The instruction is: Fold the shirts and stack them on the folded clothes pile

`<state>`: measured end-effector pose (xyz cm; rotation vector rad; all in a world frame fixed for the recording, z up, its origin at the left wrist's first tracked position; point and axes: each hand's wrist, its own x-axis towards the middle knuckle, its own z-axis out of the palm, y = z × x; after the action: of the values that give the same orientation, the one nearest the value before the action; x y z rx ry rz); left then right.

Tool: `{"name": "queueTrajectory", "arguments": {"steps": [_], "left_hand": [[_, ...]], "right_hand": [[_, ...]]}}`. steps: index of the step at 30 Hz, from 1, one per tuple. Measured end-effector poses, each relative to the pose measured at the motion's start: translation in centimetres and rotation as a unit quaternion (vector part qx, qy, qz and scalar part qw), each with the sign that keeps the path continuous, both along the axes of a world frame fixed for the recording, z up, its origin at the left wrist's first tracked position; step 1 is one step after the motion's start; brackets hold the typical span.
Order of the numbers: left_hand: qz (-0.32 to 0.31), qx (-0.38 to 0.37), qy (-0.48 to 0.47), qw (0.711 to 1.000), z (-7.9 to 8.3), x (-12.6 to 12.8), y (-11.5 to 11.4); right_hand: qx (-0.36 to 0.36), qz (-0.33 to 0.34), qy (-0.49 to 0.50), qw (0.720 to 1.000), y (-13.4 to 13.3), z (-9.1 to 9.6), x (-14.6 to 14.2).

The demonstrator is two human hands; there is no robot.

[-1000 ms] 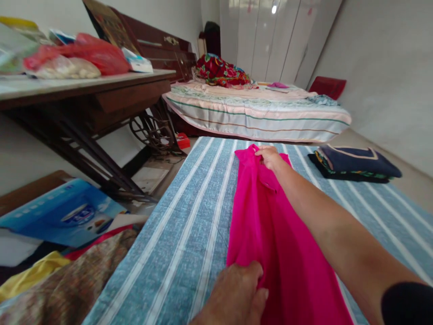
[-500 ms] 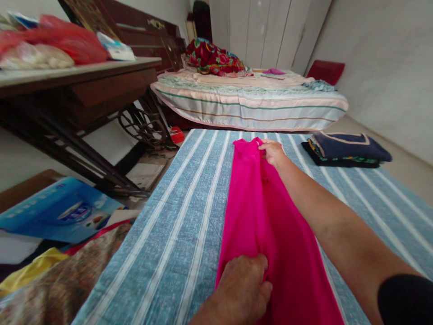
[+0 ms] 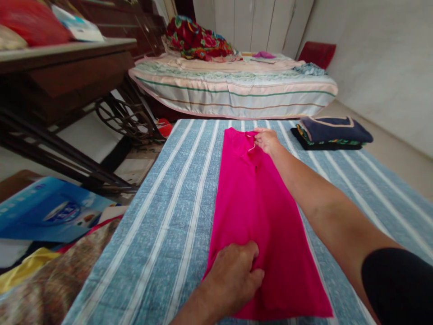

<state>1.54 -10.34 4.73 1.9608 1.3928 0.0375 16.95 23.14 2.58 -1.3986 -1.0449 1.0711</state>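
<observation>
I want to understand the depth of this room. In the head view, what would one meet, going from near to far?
Left hand on the nearer part of the pink garment, right hand at its far end, pale-covered bed, pale wardrobe.

The light was soft and diffuse. Shadow pooled beneath the counter (image 3: 117,44); the red bag (image 3: 35,25) (upper left) looked blurred.
</observation>
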Motion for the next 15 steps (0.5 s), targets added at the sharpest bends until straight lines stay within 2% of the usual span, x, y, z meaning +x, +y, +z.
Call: {"name": "queueTrajectory", "arguments": {"steps": [5, 8, 10, 12, 15], "left_hand": [[0.003, -0.088, -0.080, 0.993, 0.5, 0.2, 0.1], [0.036, -0.095, -0.128, 0.987, 0.7, -0.8, -0.2], [0.064, -0.065, -0.141, 0.986, 0.8, -2.0, -0.5], [0.084, -0.021, -0.131, 0.988, 0.9, -3.3, -1.1], [0.088, 0.060, -0.095, 0.990, 0.7, -5.0, -2.3]], "right_hand": [[0.043, -0.029, -0.129, 0.990, -0.5, 0.0, 1.3], [0.074, 0.024, -0.190, 0.979, -2.7, 0.3, 1.7], [0.109, 0.105, -0.240, 0.959, -5.7, 0.8, 1.7], [0.139, 0.182, -0.267, 0.936, -10.1, 1.4, 1.8], [0.222, 0.345, -0.306, 0.859, -18.3, 2.5, 2.0]]}}
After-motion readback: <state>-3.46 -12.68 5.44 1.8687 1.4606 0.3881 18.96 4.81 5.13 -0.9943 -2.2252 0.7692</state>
